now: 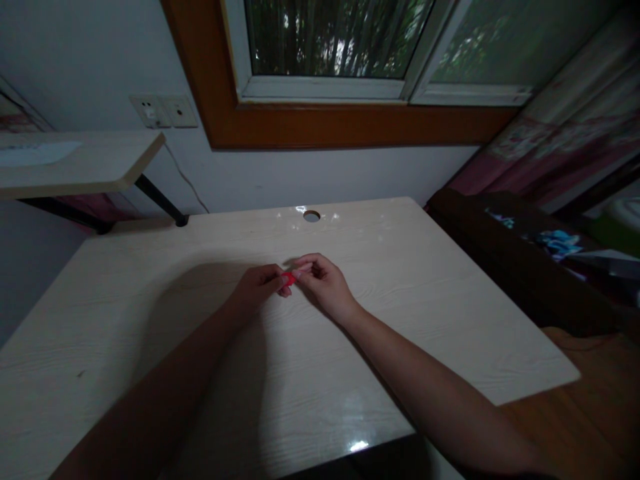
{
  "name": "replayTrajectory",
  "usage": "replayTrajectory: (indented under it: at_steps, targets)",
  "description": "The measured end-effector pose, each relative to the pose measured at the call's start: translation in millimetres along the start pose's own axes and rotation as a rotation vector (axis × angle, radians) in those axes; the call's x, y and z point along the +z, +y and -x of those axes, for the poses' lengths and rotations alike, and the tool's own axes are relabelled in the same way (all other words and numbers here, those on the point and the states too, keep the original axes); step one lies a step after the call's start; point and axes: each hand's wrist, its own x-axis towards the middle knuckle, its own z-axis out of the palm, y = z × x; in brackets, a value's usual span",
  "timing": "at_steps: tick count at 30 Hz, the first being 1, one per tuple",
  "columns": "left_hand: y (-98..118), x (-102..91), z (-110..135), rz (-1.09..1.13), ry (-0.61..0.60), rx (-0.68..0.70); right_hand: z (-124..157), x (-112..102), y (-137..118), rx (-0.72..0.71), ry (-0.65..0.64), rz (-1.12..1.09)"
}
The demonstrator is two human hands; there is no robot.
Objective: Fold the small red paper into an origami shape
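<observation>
Dim daylight comes into the room through a window [340,40] with white sashes, set in a broad frame of brown wood [325,127]; outside are many thin stems and green leaves. Below the window stands a pale surface [450,313] with light wood grain, its far edge near the wall. Close to this edge is a round hole [312,216], and near the bottom one bright reflection shines on the surface.

Both hands meet around the middle of the surface, a little below the hole in the view. Between them is one small red piece [289,279]; it is too small and too much covered by fingers to tell exactly what it is. The left hand [260,285] pinches it between thumb and bent fingers. The right hand [325,283] holds its right side, with the thumb tip on the piece and the other fingers curved behind. Both forearms reach in from the lower corners, and a soft, wide shadow lies around the left one.

At the left, a raised shelf [75,160] on black legs [163,200] carries a white sheet [37,155]. Above it, two socket plates [163,111] are on the wall, and a thin cable [187,177] hangs down behind the shelf. At the right are a curtain [550,140] with a pink lower part, some blue cloth-like things [557,241] on dark furniture, and brown floor [590,400].
</observation>
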Motion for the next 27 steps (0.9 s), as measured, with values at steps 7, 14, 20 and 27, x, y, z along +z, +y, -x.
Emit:
replayTrajectory:
  at_steps: [7, 14, 20, 27]
  targets:
    - [3, 0.2, 0, -0.015, 0.067, 0.002, 0, 1, -6, 0.02, 0.039, -0.036]
    - [-1, -1.2, -1, -0.066, 0.047, 0.003, 0, 2, -8, 0.011, 0.057, -0.047]
    - [-7, -2.6, 0, -0.054, 0.043, 0.034, 0, 1, -7, 0.011, 0.049, -0.043]
    - [-1, -1.2, 1, -0.075, 0.039, 0.009, -1, -1, -2, 0.033, -0.006, -0.028]
